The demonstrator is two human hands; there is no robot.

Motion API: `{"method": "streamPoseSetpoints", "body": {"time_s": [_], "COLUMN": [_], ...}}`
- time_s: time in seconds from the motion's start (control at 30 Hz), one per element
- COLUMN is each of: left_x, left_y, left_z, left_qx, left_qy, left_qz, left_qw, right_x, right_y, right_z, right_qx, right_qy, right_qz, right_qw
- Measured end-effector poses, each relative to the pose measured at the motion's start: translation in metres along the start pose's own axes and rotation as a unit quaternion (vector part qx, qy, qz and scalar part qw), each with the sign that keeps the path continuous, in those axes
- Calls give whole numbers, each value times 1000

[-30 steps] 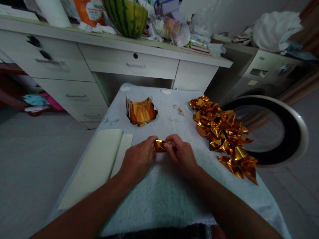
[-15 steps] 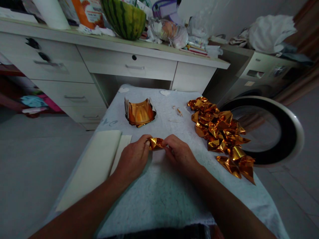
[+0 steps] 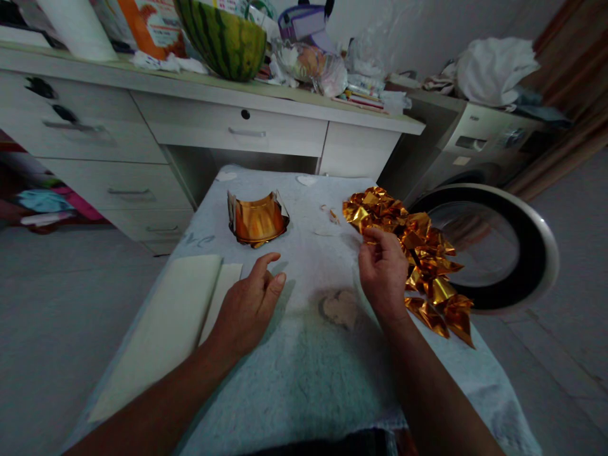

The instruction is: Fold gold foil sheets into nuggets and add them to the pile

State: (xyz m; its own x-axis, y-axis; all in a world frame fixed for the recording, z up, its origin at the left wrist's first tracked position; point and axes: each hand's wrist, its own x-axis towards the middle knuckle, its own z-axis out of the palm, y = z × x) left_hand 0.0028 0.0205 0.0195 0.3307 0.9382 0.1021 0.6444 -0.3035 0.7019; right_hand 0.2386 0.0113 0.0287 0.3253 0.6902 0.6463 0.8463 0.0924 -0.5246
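My left hand (image 3: 249,307) is held over the cloth-covered table, its thumb and index finger apart and nothing between them. At the near left edge of a pile of folded gold foil pieces (image 3: 422,231) is my right hand (image 3: 384,269). Its fingers are loosely curled, with a small gap between thumb and index finger. A crumpled gold foil piece (image 3: 357,214) lies just beyond those fingertips, on the pile. Beyond my left hand stands a stack of curved gold foil sheets (image 3: 258,220) in a cut-open wrapper.
A folded white sheet (image 3: 156,329) lies along the table's left side. Small scraps (image 3: 331,215) sit left of the pile. Behind are a white counter (image 3: 285,95) with a cut watermelon (image 3: 223,44), and a washing machine whose open round door (image 3: 536,247) adjoins the table's right side.
The gold foil piece both hands held at the middle is gone from there. My right hand has moved right and forward to the pile; my left hand has let go, its fingers spread.
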Motion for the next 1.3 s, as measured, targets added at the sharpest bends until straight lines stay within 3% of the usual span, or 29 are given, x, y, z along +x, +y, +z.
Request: {"method": "streamPoseSetpoints", "body": {"time_s": [0.17,0.47,0.73,0.87,0.97,1.13,1.3], "left_x": [0,-1,-2,-3,-5,-8,-16], "left_y": [1,2,0,-1,-4,-8,6], "left_z": [0,1,2,1,3,8,4], "left_qx": [2,1,-5,5,25,77,153], "left_qy": [-13,-29,-35,-21,9,62,4], "left_qz": [6,11,25,42,86,229,287], "left_qw": [1000,1000,999,999,996,968,946], "right_x": [14,25,24,20,11,-7,-20], "right_y": [19,40,37,30,19,-2,-11], "right_z": [-10,-15,-16,-12,-6,11,25], "right_qx": [-40,-33,7,27,41,54,74], "right_qy": [86,61,90,102,53,-89,-195], "right_qz": [74,153,163,128,85,-6,-56], "right_qw": [993,986,982,986,994,995,976]}}
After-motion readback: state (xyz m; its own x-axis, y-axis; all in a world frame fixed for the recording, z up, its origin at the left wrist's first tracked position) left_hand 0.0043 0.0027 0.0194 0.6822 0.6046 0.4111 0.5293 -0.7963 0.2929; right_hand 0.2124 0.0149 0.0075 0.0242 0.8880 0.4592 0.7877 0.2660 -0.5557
